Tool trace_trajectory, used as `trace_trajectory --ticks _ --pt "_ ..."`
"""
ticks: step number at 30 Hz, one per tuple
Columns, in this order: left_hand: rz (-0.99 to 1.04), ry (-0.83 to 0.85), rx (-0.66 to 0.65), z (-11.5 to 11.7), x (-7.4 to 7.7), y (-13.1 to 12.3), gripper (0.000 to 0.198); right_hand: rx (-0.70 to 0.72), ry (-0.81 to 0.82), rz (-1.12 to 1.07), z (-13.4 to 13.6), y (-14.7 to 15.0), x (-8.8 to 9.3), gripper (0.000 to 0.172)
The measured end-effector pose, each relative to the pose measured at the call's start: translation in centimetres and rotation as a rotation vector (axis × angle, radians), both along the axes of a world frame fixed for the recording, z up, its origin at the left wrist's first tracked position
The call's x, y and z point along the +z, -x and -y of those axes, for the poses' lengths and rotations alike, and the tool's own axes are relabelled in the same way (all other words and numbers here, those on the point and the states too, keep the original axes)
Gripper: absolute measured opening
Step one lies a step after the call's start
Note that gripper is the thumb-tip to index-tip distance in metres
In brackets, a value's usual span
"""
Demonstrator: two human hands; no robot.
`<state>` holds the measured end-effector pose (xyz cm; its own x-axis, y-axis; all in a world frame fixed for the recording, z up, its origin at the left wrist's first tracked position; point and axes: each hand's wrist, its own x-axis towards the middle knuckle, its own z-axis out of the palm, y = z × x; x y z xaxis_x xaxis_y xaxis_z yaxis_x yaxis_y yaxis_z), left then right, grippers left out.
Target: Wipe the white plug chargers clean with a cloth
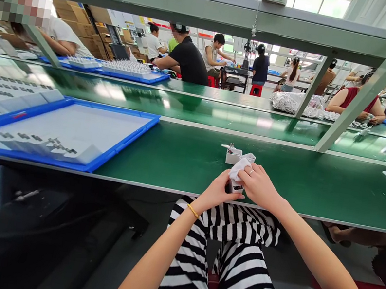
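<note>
Head view: left hand [216, 193] and right hand [259, 187], grips clamped on white cloth [239, 169] around small white case [234, 187] above green bench [319, 185], case liable to slip if cloth slides

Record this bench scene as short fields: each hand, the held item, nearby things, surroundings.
Left hand: holds a small white block-shaped item with a dark face
Left wrist: thin gold bracelet
Right hand: presses a crumpled white wipe against the item, ring on one finger
Nearest: small white open-topped box, on a green workbench
To the left: blue plastic tray holding white sheets
Below: black-and-white striped trousers
Beyond: co-worker in a black T-shirt at the next bench
</note>
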<state>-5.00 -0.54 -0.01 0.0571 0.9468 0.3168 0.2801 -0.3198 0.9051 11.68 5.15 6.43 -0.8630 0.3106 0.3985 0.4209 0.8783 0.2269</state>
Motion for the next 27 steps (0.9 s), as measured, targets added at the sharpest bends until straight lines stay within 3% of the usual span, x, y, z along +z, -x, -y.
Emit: trace_trajectory --ticks 7,18,27 --pt "-0.053 -0.067 0.018 0.1 0.0 0.0 0.078 0.033 -0.08 0.073 0.4 -0.2 0.8 0.018" --pt "-0.251 -0.144 0.067 0.8 0.9 -0.4 0.05 0.075 -0.068 0.134 -0.1 -0.1 1.1 0.016" --pt "-0.28 -0.194 0.092 0.9 -0.1 -0.5 0.045 0.112 -0.011 0.089 0.0 -0.7 0.8 0.019"
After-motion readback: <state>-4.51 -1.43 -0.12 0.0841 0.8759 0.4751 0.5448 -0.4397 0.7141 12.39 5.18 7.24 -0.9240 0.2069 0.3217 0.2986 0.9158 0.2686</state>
